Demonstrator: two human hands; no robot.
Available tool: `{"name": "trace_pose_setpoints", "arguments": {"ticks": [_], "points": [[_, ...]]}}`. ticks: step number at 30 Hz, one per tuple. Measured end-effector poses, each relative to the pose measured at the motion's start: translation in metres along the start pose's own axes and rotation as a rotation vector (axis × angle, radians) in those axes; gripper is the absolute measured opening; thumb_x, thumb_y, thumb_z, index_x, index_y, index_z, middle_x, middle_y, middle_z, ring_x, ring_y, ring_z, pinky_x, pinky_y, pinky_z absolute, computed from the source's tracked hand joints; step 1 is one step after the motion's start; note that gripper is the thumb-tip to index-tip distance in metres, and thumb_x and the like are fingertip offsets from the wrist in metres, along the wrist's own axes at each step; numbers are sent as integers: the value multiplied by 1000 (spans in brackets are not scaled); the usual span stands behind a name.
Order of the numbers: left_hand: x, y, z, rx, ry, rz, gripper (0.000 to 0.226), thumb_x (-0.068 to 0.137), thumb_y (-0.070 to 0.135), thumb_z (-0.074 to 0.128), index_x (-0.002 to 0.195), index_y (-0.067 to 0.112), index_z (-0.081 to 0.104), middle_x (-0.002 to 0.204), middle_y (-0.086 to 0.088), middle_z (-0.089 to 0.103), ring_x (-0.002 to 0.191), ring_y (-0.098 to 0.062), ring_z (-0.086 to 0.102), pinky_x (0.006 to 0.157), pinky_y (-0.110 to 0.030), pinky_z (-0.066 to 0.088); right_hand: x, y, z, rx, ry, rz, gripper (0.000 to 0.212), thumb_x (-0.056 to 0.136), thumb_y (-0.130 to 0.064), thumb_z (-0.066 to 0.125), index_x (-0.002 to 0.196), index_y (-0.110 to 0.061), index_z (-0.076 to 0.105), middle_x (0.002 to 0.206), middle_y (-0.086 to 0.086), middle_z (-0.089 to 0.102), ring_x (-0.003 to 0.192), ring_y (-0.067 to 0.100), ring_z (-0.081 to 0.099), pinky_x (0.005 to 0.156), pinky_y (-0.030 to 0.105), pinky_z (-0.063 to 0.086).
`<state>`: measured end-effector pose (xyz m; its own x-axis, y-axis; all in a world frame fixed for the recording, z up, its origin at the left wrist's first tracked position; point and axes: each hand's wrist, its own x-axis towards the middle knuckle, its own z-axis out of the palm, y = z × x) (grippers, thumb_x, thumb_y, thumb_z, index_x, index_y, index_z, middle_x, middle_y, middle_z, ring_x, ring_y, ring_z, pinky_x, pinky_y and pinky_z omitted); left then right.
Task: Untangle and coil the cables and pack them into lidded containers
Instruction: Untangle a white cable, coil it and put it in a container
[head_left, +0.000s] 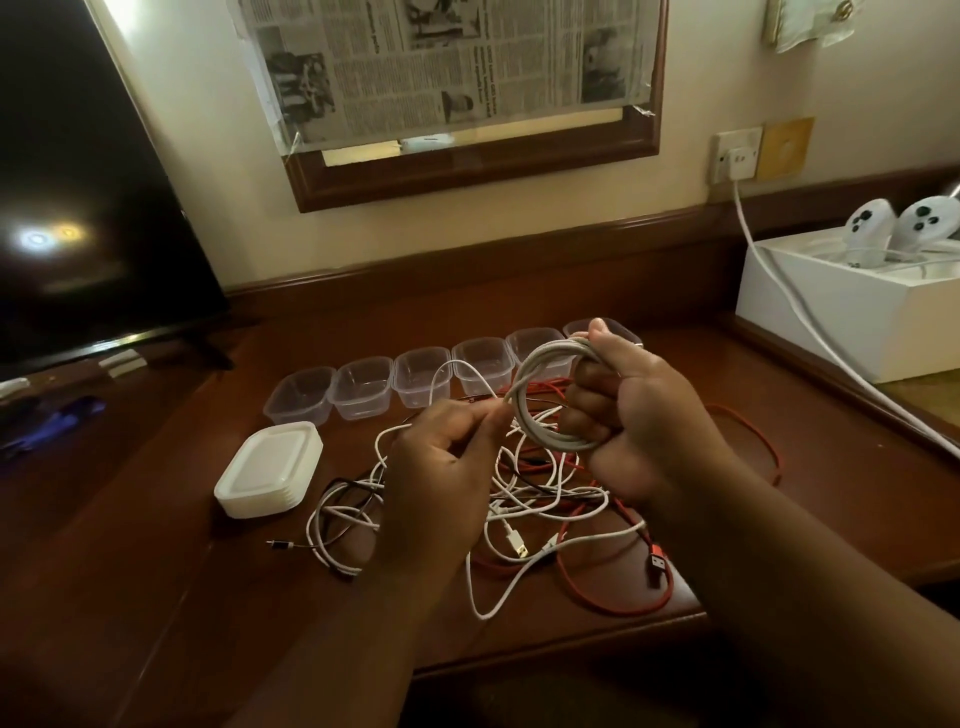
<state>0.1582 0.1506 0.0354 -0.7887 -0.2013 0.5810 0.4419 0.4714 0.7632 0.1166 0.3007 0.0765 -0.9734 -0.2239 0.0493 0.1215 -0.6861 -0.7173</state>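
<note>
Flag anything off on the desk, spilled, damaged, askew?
Nothing spilled or broken. The cable pile is tangled, as the task expects. The right hand grips a white coil; the left hand pinches its loose end. The containers stand open in a row, the lids stacked beside them.

Polished dark wood on the desk (779, 447), faintly glossy. Clear, smooth plastic for the row of open containers (363, 387); milky, translucent plastic for the stacked lids (270, 470). Smooth white rubbery sheathing on the coiled cable (524, 400); matt, braided-looking red on another cable (613, 605). Glossy black television screen (78, 208). Newsprint paper (441, 57) on the mirror.
</note>
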Motion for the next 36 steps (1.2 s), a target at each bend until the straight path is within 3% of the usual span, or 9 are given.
{"name": "trace_pose_setpoints", "arguments": {"ticks": [2, 7, 14, 19, 23, 25, 29, 32, 36], "points": [[-1, 8, 11, -245, 40, -214, 17, 93, 32, 62, 91, 24, 76, 76, -4, 74, 71, -15, 72, 66, -26, 55, -1, 9, 5, 43, 41, -46, 29, 103, -27, 46, 76, -17, 47, 50, -8, 30, 40, 5, 23, 39, 20, 23], [-5, 21, 24, -725, 97, -639, 25, 97, 23, 58, 92, 6, 75, 93, -15, 76, 93, -27, 73, 83, -37, 56, 0, 29, 2, -134, 74, -180, 16, 100, -28, 52, 93, -13, 54, 58, -4, 45, 49, 8, 41, 51, 25, 40], [0, 10, 18, -879, 128, -733, 21, 91, 15, 63, 112, 13, 67, 91, -9, 76, 79, -19, 74, 63, -29, 57, 8, 39, -18, -538, -30, -291, 27, 85, -34, 65, 103, -15, 62, 87, 5, 71, 86, 25, 68, 81, 43, 56], [5, 1, 16, -1132, 84, -781, 34, 77, 16, 64, 111, 12, 64, 82, -6, 71, 73, -17, 69, 64, -33, 59, 13, 36, -24, -593, -52, -249, 17, 90, -16, 66, 104, -11, 59, 84, 3, 71, 79, 17, 69, 72, 30, 58], [10, -8, 17, -1309, 75, -780, 46, 87, 11, 55, 133, 6, 52, 67, -2, 55, 58, -10, 54, 57, -25, 55, 17, 38, -28, -646, -15, -175, 16, 90, -15, 67, 104, -8, 61, 83, 8, 71, 78, 23, 69, 72, 38, 60], [10, -12, 16, -1182, 42, -772, 35, 95, 9, 51, 129, 4, 54, 68, -5, 57, 63, -14, 56, 62, -28, 55, 18, 38, -29, -660, -18, -107, 16, 90, -16, 67, 104, -9, 62, 80, 6, 72, 78, 25, 69, 76, 43, 59], [7, -20, 11, -559, -69, -532, 44, 92, -5, 55, 121, 28, 57, 106, -19, 69, 99, -36, 69, 87, -47, 58, 23, 31, -31, -694, -42, 8, 17, 89, -10, 68, 105, -7, 62, 81, 10, 73, 76, 28, 69, 70, 37, 58], [10, -25, 3, -195, -166, -325, 53, 94, -1, 57, 112, 49, 53, 104, -4, 68, 96, -25, 69, 81, -45, 60, 29, 21, -31, -847, -123, 27, 19, 88, -7, 70, 106, -8, 63, 90, 14, 74, 80, 25, 74, 73, 36, 61], [14, -34, -3, 74, -216, -80, 50, 99, 8, 52, 128, 48, 47, 120, 10, 62, 99, -1, 63, 79, -24, 56, 35, 19, -27, -1362, -194, -146, 4, 90, -18, 68, 91, -21, 65, 80, 2, 71, 72, 14, 70, 67, 26, 60]]}}
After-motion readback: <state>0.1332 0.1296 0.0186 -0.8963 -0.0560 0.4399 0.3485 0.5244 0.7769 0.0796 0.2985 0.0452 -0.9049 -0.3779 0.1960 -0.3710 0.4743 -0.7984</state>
